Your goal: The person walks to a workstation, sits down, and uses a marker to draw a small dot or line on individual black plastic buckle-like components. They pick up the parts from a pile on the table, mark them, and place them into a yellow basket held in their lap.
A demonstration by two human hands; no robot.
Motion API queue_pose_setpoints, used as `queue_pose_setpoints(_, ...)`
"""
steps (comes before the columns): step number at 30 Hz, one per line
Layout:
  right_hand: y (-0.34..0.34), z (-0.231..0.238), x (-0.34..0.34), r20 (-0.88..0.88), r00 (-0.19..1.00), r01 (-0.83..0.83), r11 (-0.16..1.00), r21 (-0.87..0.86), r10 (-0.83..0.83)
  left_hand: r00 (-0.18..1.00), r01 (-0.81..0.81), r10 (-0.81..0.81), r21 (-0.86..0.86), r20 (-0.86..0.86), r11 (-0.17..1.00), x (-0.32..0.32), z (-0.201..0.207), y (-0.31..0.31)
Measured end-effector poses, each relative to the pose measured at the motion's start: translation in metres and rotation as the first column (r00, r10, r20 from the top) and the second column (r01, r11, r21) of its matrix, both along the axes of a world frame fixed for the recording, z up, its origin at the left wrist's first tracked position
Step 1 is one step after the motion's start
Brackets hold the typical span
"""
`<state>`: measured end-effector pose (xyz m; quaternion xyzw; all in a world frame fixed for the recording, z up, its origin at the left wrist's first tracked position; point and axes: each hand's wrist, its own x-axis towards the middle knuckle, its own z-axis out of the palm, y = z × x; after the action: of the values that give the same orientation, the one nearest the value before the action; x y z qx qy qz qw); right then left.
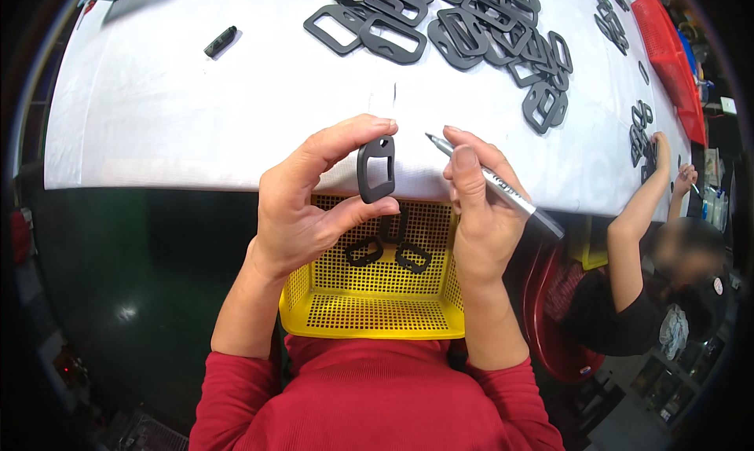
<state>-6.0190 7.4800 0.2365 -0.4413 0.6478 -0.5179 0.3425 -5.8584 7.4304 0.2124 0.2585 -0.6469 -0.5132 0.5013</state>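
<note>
My left hand (302,180) pinches a black frame-shaped part (376,170) between thumb and fingertips, one at its bottom and the others at its top. The part stands upright, with a large window and a small hole above it. My right hand (488,207) grips a marker pen (503,185) with a grey-white barrel. Its uncapped tip points up and left toward the part, apart from it. Below my hands a yellow mesh basket (373,329) rests by my lap. Several similar black frames (412,258) lie inside it.
A white-covered table (196,121) spreads ahead, with a heap of black frames (471,27) at its far side. A black pen cap (221,42) lies at the left. On the right a co-worker (628,278) reaches toward more frames, near a red basket (667,58).
</note>
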Motion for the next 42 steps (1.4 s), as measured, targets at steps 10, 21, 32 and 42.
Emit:
queue_pose_setpoints(10,-0.007,-0.008,0.015,0.093,0.996,0.021,0.988,-0.153,-0.007,0.99,-0.015,0.011,0.027,0.14,1.0,0.003,-0.008,0.004)
queue_pose_setpoints(21,-0.009,-0.011,0.016,0.028,0.999,-0.027,0.991,-0.131,0.03,0.988,0.087,-0.076,-0.074,0.138,0.993,0.007,-0.012,-0.001)
queue_pose_setpoints(32,-0.009,-0.012,0.017,0.016,0.999,-0.041,0.99,-0.134,0.043,0.987,0.09,-0.079,-0.077,0.139,0.993,0.008,-0.013,-0.001)
queue_pose_setpoints(42,-0.004,-0.018,0.014,0.22,0.975,0.083,0.951,-0.297,-0.016,0.995,0.054,-0.064,0.122,0.079,0.991,0.007,-0.004,0.004)
